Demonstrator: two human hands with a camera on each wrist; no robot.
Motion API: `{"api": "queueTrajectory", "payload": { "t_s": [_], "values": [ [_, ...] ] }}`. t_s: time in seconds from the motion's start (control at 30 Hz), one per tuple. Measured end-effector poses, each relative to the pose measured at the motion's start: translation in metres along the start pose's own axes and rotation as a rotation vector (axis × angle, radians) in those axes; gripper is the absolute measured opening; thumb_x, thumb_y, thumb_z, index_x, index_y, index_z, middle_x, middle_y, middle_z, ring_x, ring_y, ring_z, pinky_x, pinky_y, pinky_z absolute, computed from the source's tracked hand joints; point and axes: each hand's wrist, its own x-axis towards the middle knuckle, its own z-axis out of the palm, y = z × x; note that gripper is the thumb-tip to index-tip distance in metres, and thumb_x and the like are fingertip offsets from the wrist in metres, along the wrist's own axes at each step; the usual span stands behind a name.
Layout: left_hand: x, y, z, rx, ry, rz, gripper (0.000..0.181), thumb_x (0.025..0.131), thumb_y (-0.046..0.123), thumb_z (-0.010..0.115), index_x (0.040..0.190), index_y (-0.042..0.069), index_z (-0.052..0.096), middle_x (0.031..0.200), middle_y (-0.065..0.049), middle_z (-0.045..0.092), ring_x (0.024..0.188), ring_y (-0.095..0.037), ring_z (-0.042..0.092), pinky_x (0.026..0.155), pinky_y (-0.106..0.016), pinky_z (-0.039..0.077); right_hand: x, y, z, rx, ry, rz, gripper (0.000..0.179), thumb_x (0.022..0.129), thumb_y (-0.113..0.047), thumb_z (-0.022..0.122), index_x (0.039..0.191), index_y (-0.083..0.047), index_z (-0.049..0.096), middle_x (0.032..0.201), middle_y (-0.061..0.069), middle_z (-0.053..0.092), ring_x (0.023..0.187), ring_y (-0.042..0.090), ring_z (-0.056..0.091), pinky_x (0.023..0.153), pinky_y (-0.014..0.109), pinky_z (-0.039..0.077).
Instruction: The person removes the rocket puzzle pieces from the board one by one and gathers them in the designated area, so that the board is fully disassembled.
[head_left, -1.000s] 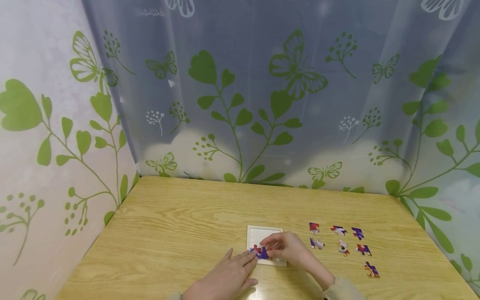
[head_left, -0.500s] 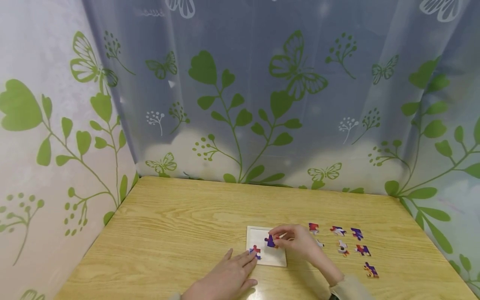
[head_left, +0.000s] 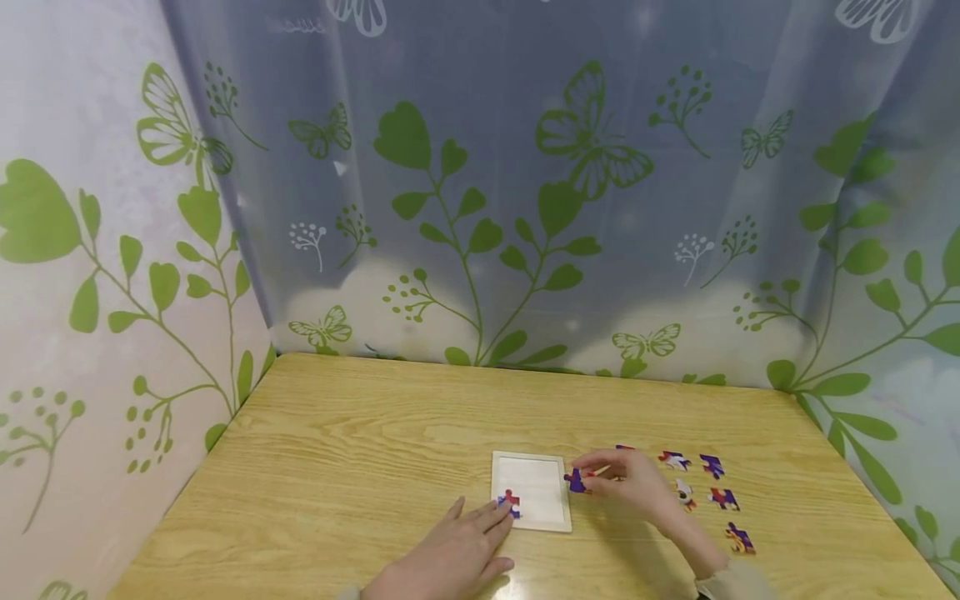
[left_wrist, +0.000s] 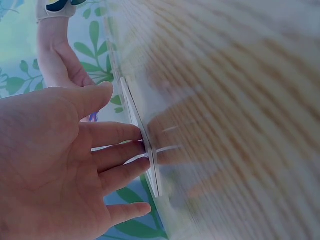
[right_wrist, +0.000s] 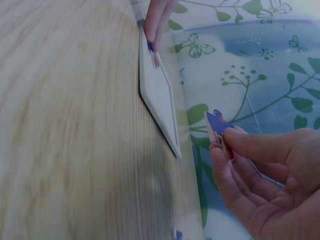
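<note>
A white puzzle tray [head_left: 540,527] lies on the table, with one red and blue puzzle piece [head_left: 509,497] in its near left corner. My left hand [head_left: 461,546] rests at that corner, its straight fingertips touching the piece and the tray rim. Just right of the tray, my right hand [head_left: 633,487] pinches a purple and red puzzle piece [head_left: 576,481] between thumb and fingers. In the right wrist view this held piece [right_wrist: 216,125] is raised above the table, apart from the tray. The left wrist view shows the left fingers [left_wrist: 117,157] reaching over the tray's edge [left_wrist: 152,177].
On the right lie several loose puzzle pieces [head_left: 723,498], one [head_left: 740,538] nearer the front and one [head_left: 625,447] partly hidden behind the right hand. The wood-grain table [head_left: 360,450] is bounded by patterned curtains [head_left: 480,250] at the back and sides.
My right hand has lifted the purple and red puzzle piece from beside the other piece in the tray and carried it right, past the rim. The left hand has stayed put.
</note>
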Motion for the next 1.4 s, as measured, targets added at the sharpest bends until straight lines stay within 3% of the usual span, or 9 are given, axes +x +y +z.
{"api": "queueTrajectory", "payload": {
  "t_s": [0.5, 0.7, 0.83, 1.0, 1.2, 1.4],
  "values": [
    [-0.001, 0.000, -0.001, -0.001, 0.004, 0.010, 0.057, 0.105, 0.046, 0.048, 0.146, 0.006, 0.054, 0.154, -0.005, 0.049, 0.142, -0.020, 0.046, 0.110, -0.056, 0.043, -0.035, 0.021, -0.045, -0.015, 0.055, 0.075, 0.034, 0.096, -0.017, 0.071, 0.124, 0.003, 0.069, 0.120, 0.021, 0.070, 0.089, 0.016, 0.070, 0.074, 0.035, 0.062],
    [-0.001, 0.000, -0.002, -0.016, -0.008, 0.003, 0.057, 0.106, 0.046, 0.047, 0.147, 0.007, 0.053, 0.155, -0.005, 0.048, 0.143, -0.020, 0.045, 0.111, -0.056, 0.042, -0.048, 0.037, -0.061, -0.040, 0.100, 0.062, 0.034, 0.096, -0.015, 0.071, 0.123, 0.005, 0.068, 0.116, 0.021, 0.071, 0.085, 0.008, 0.070, 0.066, 0.030, 0.058],
    [-0.001, -0.001, -0.002, -0.025, -0.011, 0.002, 0.057, 0.106, 0.046, 0.047, 0.147, 0.007, 0.053, 0.155, -0.005, 0.048, 0.143, -0.020, 0.045, 0.111, -0.056, 0.042, -0.057, 0.043, -0.069, -0.061, 0.123, 0.104, 0.034, 0.096, -0.015, 0.071, 0.122, 0.006, 0.068, 0.117, 0.023, 0.070, 0.083, 0.008, 0.071, 0.068, 0.030, 0.059],
    [0.000, -0.001, -0.002, -0.022, -0.012, -0.002, 0.057, 0.105, 0.046, 0.047, 0.147, 0.008, 0.053, 0.155, -0.005, 0.048, 0.143, -0.020, 0.045, 0.112, -0.056, 0.042, -0.067, 0.049, -0.077, -0.097, 0.109, 0.164, 0.036, 0.096, -0.020, 0.071, 0.121, 0.005, 0.070, 0.117, 0.023, 0.071, 0.085, 0.008, 0.072, 0.073, 0.024, 0.059],
    [-0.001, -0.001, -0.003, -0.025, -0.012, -0.003, 0.057, 0.105, 0.046, 0.048, 0.147, 0.007, 0.054, 0.154, -0.005, 0.049, 0.143, -0.020, 0.045, 0.111, -0.056, 0.042, -0.078, 0.057, -0.081, -0.079, 0.071, 0.164, 0.038, 0.095, -0.017, 0.071, 0.122, 0.009, 0.068, 0.117, 0.025, 0.071, 0.085, 0.005, 0.071, 0.071, 0.024, 0.059],
    [-0.001, -0.001, -0.003, -0.020, -0.011, 0.004, 0.057, 0.106, 0.046, 0.047, 0.147, 0.007, 0.054, 0.154, -0.005, 0.049, 0.143, -0.020, 0.045, 0.111, -0.056, 0.043, -0.082, 0.063, -0.082, -0.065, 0.092, 0.208, 0.037, 0.092, -0.011, 0.074, 0.119, 0.013, 0.066, 0.102, 0.018, 0.074, 0.082, 0.005, 0.069, 0.069, 0.025, 0.059]
  ]
}}
